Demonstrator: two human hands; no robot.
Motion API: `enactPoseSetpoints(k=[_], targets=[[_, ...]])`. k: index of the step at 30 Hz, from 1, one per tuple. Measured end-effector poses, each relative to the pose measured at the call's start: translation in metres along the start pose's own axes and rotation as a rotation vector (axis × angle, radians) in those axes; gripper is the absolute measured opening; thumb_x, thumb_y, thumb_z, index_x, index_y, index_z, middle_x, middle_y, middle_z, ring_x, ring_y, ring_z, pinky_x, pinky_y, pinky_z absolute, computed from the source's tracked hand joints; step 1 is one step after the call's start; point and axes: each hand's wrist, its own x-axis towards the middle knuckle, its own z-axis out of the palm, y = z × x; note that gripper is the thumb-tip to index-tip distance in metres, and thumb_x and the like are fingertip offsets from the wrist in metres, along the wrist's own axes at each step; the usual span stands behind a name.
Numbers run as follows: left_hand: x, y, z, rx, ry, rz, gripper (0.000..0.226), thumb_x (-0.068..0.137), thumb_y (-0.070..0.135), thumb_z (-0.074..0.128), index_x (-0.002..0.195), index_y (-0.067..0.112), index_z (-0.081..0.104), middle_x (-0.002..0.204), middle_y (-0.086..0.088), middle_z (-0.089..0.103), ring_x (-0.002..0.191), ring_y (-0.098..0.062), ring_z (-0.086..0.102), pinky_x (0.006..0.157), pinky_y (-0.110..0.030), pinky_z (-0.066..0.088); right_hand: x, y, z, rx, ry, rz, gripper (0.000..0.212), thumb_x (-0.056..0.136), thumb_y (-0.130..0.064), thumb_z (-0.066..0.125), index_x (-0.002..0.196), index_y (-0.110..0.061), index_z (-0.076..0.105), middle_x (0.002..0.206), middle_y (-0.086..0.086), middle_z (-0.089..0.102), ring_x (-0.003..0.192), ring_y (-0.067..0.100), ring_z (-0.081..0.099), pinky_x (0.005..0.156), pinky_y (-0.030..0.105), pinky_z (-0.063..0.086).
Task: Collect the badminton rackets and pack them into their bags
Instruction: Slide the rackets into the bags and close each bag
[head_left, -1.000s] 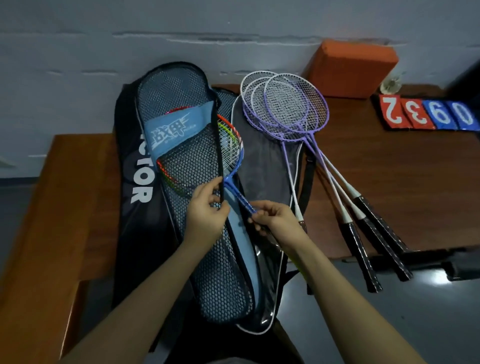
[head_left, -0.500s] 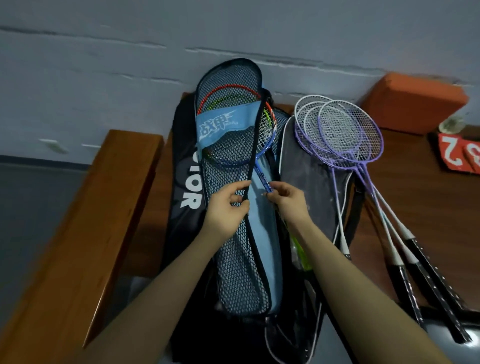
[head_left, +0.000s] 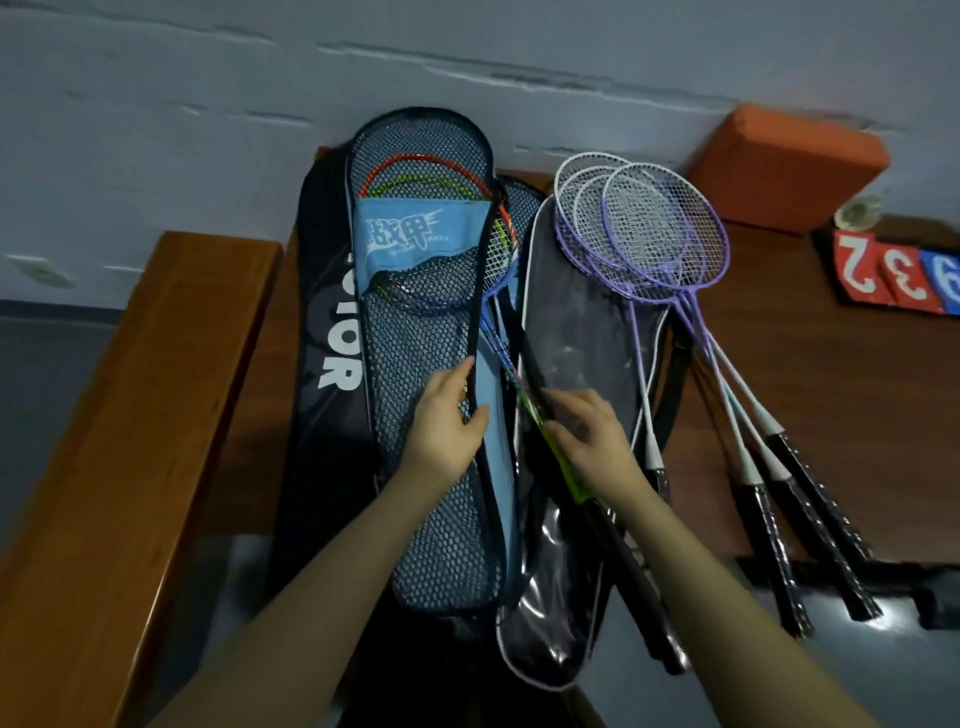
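Note:
A blue mesh racket bag (head_left: 431, 467) lies on a black bag (head_left: 332, 322) against the wall. Red, green and blue racket heads (head_left: 426, 171) sit inside its mesh top. My left hand (head_left: 447, 421) pinches the bag's black zipper edge. My right hand (head_left: 587, 431) grips the shafts of those rackets where they stick out of the opening. Their black handles (head_left: 634, 582) run down under my right arm. A grey and clear bag (head_left: 571, 332) lies open to the right. Several purple rackets (head_left: 654, 234) lie fanned on the wooden table (head_left: 831, 395).
An orange block (head_left: 784, 166) stands against the wall at the back right. Red and blue number cards (head_left: 893, 270) lie at the right edge. A wooden bench or rail (head_left: 130, 415) runs along the left. The purple rackets' black grips (head_left: 800, 545) overhang the table's front edge.
The coloured rackets have slid further up into the mesh bag. Both hands stayed at the opening, the right one now lower on the shafts. The view shifted left, then partly back.

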Motion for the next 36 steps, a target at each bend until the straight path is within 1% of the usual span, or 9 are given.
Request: enactPoseSetpoints(k=[4,8,14,18,20,25,30,33,36], targets=[[-0.048,-0.002,0.022,0.109,0.009,0.069,0.068,0.085,0.015,0.064,0.142,0.005,0.028,0.121,-0.009,0.041,0.105,-0.013,0.042,0.097,-0.023,0.035,-0.059,0.022,-0.024,-0.011,-0.08,-0.08,0.037,0.084,-0.025,0.058,0.12,-0.019,0.061,0.101,-0.002,0.054,0.096,0.019,0.058,0.087,0.034,0.046],[-0.097,-0.012,0.048,0.208,0.066,0.03,0.067,0.081,0.009,0.067,0.139,0.0,0.034,0.126,-0.019,0.042,0.118,-0.03,0.043,0.105,-0.035,0.034,-0.105,0.045,-0.042,-0.156,-0.148,-0.166,0.039,0.085,-0.034,0.06,0.123,-0.025,0.058,0.111,-0.004,0.056,0.096,0.017,0.06,0.082,0.039,0.049],[-0.145,-0.006,0.069,0.391,0.091,-0.1,0.065,0.083,0.015,0.065,0.139,0.004,0.034,0.118,-0.017,0.044,0.107,-0.029,0.046,0.093,-0.04,0.042,-0.152,0.066,-0.054,-0.207,-0.208,-0.207,0.062,0.08,-0.048,0.062,0.133,-0.019,0.048,0.118,-0.003,0.055,0.103,0.017,0.056,0.083,0.035,0.042],[-0.15,-0.007,0.07,0.378,0.133,-0.07,0.051,0.08,-0.002,0.062,0.129,-0.001,0.048,0.103,-0.023,0.053,0.095,-0.036,0.052,0.084,-0.04,0.043,-0.174,0.072,-0.059,-0.229,-0.297,-0.214,0.083,0.073,-0.045,0.073,0.143,-0.026,0.031,0.136,-0.008,0.04,0.122,0.011,0.04,0.094,0.024,0.024],[-0.147,-0.006,0.067,0.339,0.158,-0.076,0.045,0.08,-0.005,0.056,0.125,-0.002,0.052,0.097,-0.023,0.055,0.089,-0.035,0.053,0.082,-0.036,0.042,-0.179,0.072,-0.058,-0.214,-0.34,-0.198,0.087,0.074,-0.039,0.074,0.145,-0.028,0.024,0.141,-0.009,0.033,0.125,0.016,0.035,0.098,0.023,0.02],[-0.15,0.002,0.058,0.261,0.204,0.085,0.042,0.077,-0.006,0.06,0.118,0.001,0.059,0.08,-0.007,0.049,0.068,-0.019,0.048,0.072,-0.03,0.045,-0.185,0.06,-0.048,-0.135,-0.263,-0.14,0.075,0.078,-0.021,0.071,0.142,-0.019,0.032,0.141,-0.001,0.036,0.126,0.022,0.035,0.1,0.022,0.021],[-0.165,0.013,0.054,0.097,0.211,0.13,0.037,0.078,-0.006,0.062,0.113,0.004,0.064,0.083,-0.007,0.052,0.061,-0.006,0.051,0.066,-0.005,0.041,-0.18,0.034,-0.019,-0.074,-0.151,-0.153,0.065,0.081,-0.016,0.069,0.139,-0.013,0.039,0.143,0.003,0.039,0.133,0.016,0.031,0.101,0.021,0.017],[-0.166,0.013,0.05,0.045,0.205,0.097,0.035,0.079,-0.004,0.062,0.112,0.005,0.064,0.082,-0.004,0.051,0.061,-0.004,0.052,0.066,-0.009,0.043,-0.167,0.025,-0.008,-0.13,-0.102,-0.145,0.064,0.081,-0.014,0.067,0.139,-0.013,0.039,0.144,0.003,0.04,0.133,0.018,0.034,0.095,0.02,0.016],[-0.166,0.01,0.048,0.018,0.198,0.076,0.035,0.079,-0.003,0.062,0.113,0.005,0.064,0.082,-0.001,0.05,0.062,-0.006,0.051,0.068,-0.017,0.048,-0.162,0.034,-0.006,-0.263,-0.139,-0.168,0.062,0.082,-0.025,0.066,0.138,-0.017,0.042,0.144,0.002,0.04,0.129,0.023,0.04,0.092,0.024,0.016]])
